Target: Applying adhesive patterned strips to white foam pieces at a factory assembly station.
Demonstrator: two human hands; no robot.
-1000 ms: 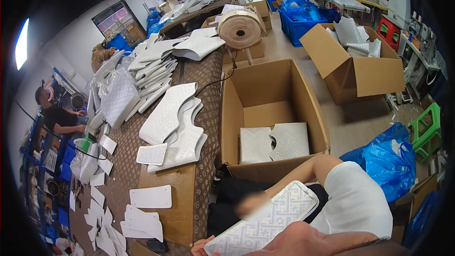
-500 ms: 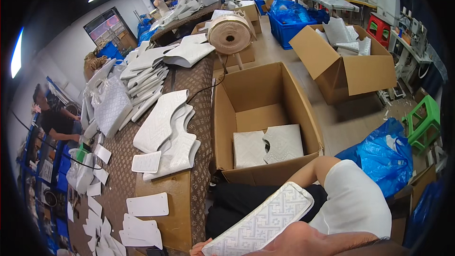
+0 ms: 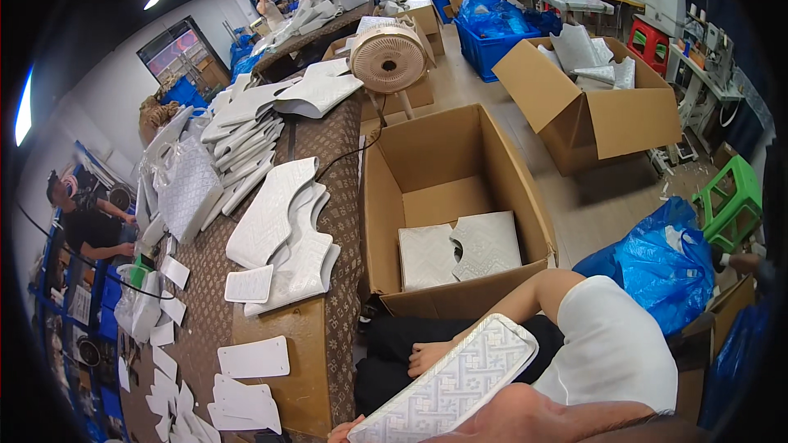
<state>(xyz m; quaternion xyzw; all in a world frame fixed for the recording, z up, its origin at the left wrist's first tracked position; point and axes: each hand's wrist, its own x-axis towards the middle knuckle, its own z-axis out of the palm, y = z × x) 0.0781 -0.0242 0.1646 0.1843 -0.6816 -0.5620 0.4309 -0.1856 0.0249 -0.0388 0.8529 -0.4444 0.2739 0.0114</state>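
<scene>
A long white quilted panel (image 3: 447,381) with rounded corners and a raised woven pattern lies slantwise in front of me. At its lower left end, the fingers of my left hand (image 3: 341,430) grip the edge; the rest of that hand is hidden. My right hand (image 3: 428,356) shows beyond the panel's upper edge, over my dark-clad lap. Its fingers are stretched out and slightly apart, with nothing visible in them. The panel covers part of this hand, so whether it touches the panel I cannot tell. A white sleeve covers my right upper arm.
A cardboard box (image 3: 460,300) holding folded white quilted pieces stands ahead. On the left, the brown patterned table (image 3: 345,221) bears stacked covers (image 3: 275,238) and flat white pieces (image 3: 254,357). Right are a blue bag (image 3: 657,271), green stool (image 3: 730,205) and another box (image 3: 632,123). A fan (image 3: 388,61) stands beyond.
My right hand has come into sight beyond the panel's upper edge, its fingers stretched out. The panel and my left hand stay nearly in place. The whole view has shifted slightly.
</scene>
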